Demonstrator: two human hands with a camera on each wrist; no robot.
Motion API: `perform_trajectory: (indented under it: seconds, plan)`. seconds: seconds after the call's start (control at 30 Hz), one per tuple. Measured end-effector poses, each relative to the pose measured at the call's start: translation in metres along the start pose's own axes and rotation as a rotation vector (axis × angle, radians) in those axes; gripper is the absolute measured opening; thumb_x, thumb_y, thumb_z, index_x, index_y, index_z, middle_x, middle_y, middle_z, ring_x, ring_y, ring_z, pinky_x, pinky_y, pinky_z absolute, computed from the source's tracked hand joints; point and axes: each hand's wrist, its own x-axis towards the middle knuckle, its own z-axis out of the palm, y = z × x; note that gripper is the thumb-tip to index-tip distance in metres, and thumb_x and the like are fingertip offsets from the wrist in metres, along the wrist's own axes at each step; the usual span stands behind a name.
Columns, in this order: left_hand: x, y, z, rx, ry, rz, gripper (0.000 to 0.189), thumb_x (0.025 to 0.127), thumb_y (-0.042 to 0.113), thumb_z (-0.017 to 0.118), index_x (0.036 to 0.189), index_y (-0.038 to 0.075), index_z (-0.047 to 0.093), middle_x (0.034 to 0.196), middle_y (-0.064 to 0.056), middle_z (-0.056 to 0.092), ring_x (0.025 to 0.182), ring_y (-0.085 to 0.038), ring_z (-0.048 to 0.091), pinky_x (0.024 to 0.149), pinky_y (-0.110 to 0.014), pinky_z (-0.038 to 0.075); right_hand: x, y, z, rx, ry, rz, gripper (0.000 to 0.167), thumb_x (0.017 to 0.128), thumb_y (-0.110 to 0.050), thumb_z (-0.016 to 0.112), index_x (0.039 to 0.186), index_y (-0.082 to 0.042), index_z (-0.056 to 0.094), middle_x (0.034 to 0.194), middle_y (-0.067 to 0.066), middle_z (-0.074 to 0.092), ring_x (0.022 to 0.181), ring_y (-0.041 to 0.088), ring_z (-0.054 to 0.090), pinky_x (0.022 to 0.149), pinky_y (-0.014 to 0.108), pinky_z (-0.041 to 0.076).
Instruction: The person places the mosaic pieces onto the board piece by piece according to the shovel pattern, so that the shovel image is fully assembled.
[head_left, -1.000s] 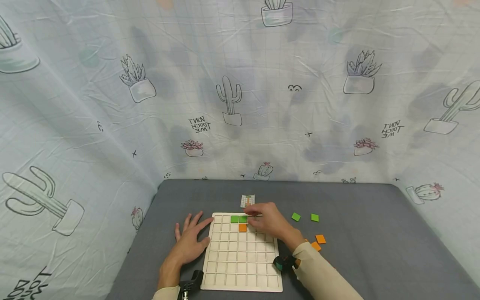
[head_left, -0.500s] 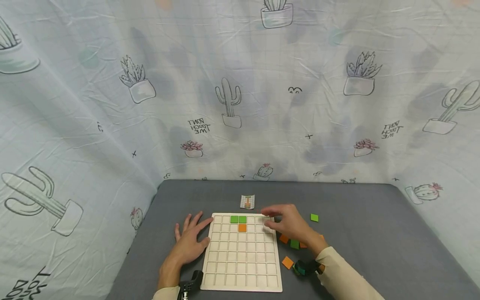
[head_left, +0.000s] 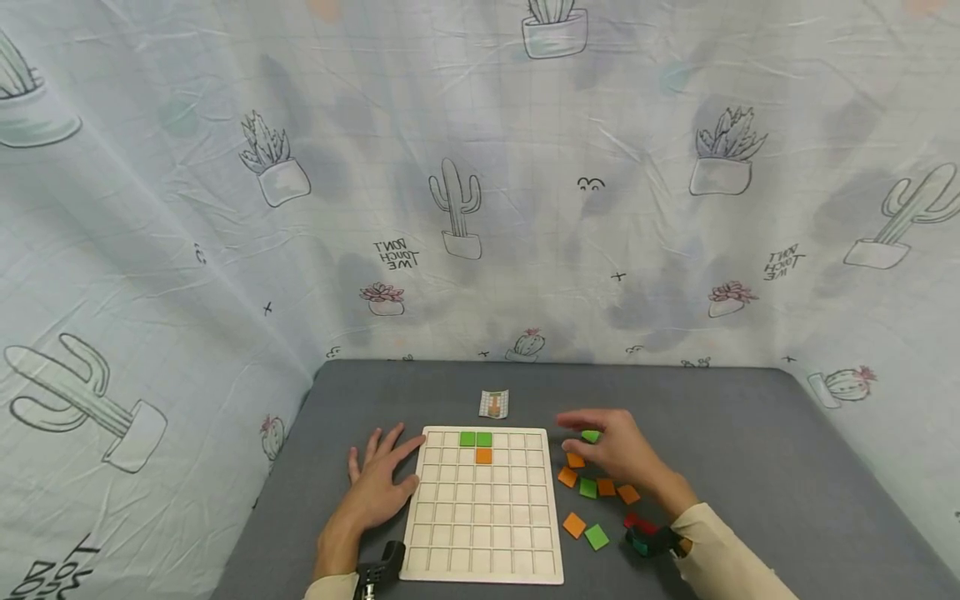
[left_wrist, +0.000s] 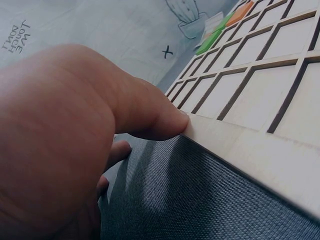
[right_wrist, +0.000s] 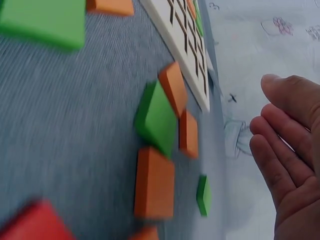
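A pale wooden grid board point(head_left: 464, 535) lies on the grey table. Two green tiles point(head_left: 476, 439) sit side by side in its far row, with an orange tile point(head_left: 483, 456) below the right one. My left hand point(head_left: 381, 483) rests at the board's left edge, fingers spread, and in the left wrist view the thumb point(left_wrist: 160, 115) touches the rim. To the right of the board, my right hand point(head_left: 622, 450) hovers above loose tiles, its fingers slightly bent and holding nothing. A loose green tile point(head_left: 591, 436) is partly hidden by its fingers.
Loose orange tiles point(head_left: 567, 477) and green ones point(head_left: 597, 537) are scattered right of the board. Red pieces point(head_left: 640, 523) lie by the right wrist. Behind the board is a small pattern card point(head_left: 494, 404). A cactus-print curtain point(head_left: 525, 208) hangs behind the table.
My right hand has moved off the board's far rows to the right, over the loose tiles, uncovering the board's right columns. The left hand has stayed in place.
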Motion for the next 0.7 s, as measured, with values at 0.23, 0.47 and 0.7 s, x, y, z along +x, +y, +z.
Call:
perform_trajectory:
  seconds: [0.23,0.47,0.7]
  plan:
    - [0.0,0.001,0.0,-0.011,0.003,0.004,0.063,0.099,0.007,0.073,0.159,0.02,0.06,0.18,-0.021,0.029,0.168,-0.055,0.004,0.124,-0.08,-0.017,-0.015,0.017,-0.019,-0.021,0.058,0.003,0.041,0.095,-0.019,0.088,0.133,-0.01,0.079,0.129,0.001,0.081,0.114,0.03,0.079,0.096,0.052,0.065]
    - [0.0,0.0,0.001,-0.009,0.011,0.0,0.063,0.098,0.007,0.073,0.159,0.02,0.061,0.179,-0.021,0.03,0.168,-0.055,0.006,0.124,-0.08,-0.016,-0.032,0.034,-0.036,-0.057,0.119,0.014,0.039,0.094,-0.018,0.089,0.132,-0.011,0.08,0.125,0.003,0.082,0.111,0.028,0.079,0.095,0.05,0.066]
    - [0.0,0.001,0.001,-0.017,0.005,0.002,0.063,0.099,0.007,0.072,0.159,0.019,0.06,0.179,-0.022,0.029,0.167,-0.056,0.005,0.124,-0.08,-0.016,-0.047,0.044,-0.053,-0.037,0.149,0.035,0.04,0.092,-0.014,0.09,0.13,-0.006,0.079,0.123,0.008,0.083,0.109,0.029,0.08,0.092,0.047,0.067]
